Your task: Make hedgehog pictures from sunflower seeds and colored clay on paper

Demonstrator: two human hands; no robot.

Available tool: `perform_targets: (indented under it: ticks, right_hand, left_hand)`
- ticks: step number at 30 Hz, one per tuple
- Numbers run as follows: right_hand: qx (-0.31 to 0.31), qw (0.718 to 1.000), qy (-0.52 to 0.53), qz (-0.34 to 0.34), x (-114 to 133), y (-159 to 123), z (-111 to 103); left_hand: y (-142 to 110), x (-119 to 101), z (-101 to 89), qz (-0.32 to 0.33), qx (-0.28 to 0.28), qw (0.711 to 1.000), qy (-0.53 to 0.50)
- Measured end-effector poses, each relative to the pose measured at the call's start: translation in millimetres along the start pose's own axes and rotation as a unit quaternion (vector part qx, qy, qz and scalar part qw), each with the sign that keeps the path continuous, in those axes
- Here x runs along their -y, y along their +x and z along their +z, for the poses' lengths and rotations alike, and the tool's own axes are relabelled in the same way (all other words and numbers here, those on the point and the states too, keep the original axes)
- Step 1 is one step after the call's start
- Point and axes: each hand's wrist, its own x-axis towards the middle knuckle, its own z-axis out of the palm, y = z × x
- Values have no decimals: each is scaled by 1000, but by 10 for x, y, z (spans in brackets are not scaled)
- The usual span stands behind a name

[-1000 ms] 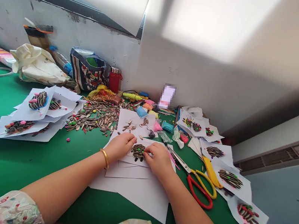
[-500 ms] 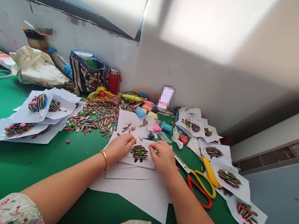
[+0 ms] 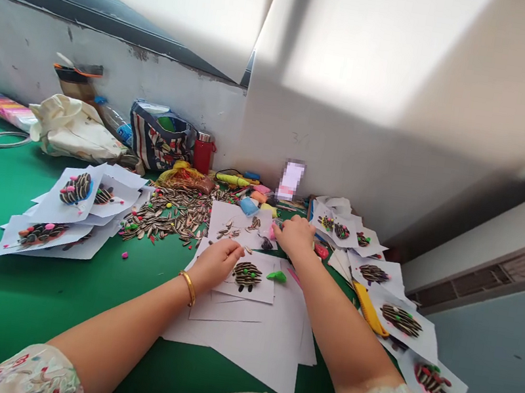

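A white card [image 3: 261,294] lies in front of me, bearing a hedgehog shape made of striped sunflower seeds [image 3: 246,276] with green dots. My left hand [image 3: 216,265] rests at the card's left side, fingertips pinched together; anything between them is hidden. A lump of green clay [image 3: 277,277] sits at the card's right edge. Farther up, my right hand [image 3: 295,235] reaches over the small clay packets, fingers loosely bent and lowered beside pink clay [image 3: 274,230]. Under its fingers the view is blocked. Behind the card lies another sheet with loose seeds [image 3: 234,218].
Seed-picture cards are stacked on the left [image 3: 73,210] and in a row on the right [image 3: 398,314]. A seed heap [image 3: 175,212] lies at the back, near a red bottle [image 3: 203,154] and striped bag [image 3: 159,137]. A yellow cutter [image 3: 371,310] lies beside my right forearm.
My right hand has left the card and moved up and away to the clay packets. The green clay now lies on the card's right edge. My right forearm now covers the scissors.
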Motion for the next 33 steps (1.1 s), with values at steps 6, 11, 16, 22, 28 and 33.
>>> perform_targets:
  ticks: [6,11,16,22,28,33]
  right_hand:
    - [-14,1000,7,12,68,80,64]
    - [-127,974,161,-95,120,-287,-61]
    - [-96,950,251,-159,252,-861,-120]
    - [-91,934,293,-186,281,-1123,-35]
    - [-65,936,292,-183,254,-1183,9]
    - [-60,938,284,-188,268,-1195,-55]
  left_hand:
    - [5,2,-11,19,-27,999,-31]
    - [-29,-49,-13,65,-100,991,-66]
    - [-80,-128,-3,125,-150,975,-104]
    - [-85,-145,-12,158,-104,977,-101]
    - [-67,-91,12,126,-59,988,-72]
    - [-71,-124,-14,111,-16,993,-39]
